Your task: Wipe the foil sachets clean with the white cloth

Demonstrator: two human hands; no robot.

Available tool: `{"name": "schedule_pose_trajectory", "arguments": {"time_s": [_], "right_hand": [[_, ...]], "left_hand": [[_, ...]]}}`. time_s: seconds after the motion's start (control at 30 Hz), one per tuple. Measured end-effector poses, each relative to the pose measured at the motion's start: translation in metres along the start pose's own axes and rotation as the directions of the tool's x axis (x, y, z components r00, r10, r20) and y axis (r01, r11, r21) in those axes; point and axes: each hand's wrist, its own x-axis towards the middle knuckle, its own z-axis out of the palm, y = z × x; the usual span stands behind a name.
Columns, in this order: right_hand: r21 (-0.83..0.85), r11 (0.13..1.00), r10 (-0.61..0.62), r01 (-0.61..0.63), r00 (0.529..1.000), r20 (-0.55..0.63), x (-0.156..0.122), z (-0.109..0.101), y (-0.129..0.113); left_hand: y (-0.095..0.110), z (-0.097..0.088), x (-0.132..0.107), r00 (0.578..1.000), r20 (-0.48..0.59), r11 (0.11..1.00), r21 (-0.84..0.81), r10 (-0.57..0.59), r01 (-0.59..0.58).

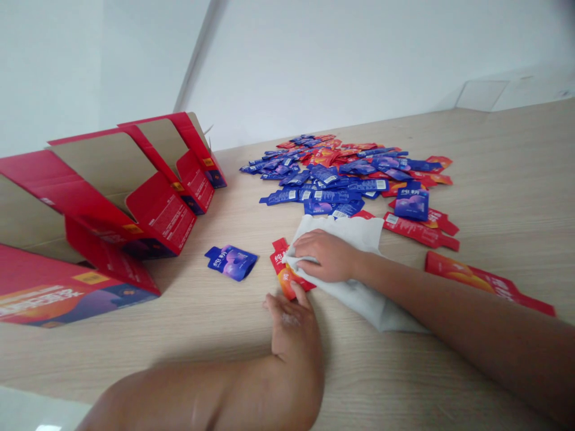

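A red pouch (278, 254) with an orange fruit print lies on the table in front of me, partly covered by a white cloth. My left hand (294, 326) is at its near end, fingertips on the pouch's lower edge and steadying it against the table. From the right, my right hand (326, 256) grips a bunched part of the white cloth (359, 233) and presses it over the pouch's right side. The rest of the cloth spreads under my right forearm. To the left, apart from both hands, lies a single blue pouch (232, 262).
Open red boxes (166, 209) stand in a row on the left. A heap of blue and red pouches (332, 173) lies toward the wall. Another red pouch (476, 275) rests beyond my right forearm. A white wall (359, 60) borders the table's far edge.
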Motion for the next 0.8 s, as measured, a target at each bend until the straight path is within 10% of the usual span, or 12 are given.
{"name": "schedule_pose_trajectory", "arguments": {"time_s": [0.8], "right_hand": [[0.011,0.999,-0.034,0.034,0.999,0.001,0.001,0.001,-0.005]], "left_hand": [[-0.005,-0.011,0.002,0.997,0.076,0.995,0.090,0.034,-0.040]]}}
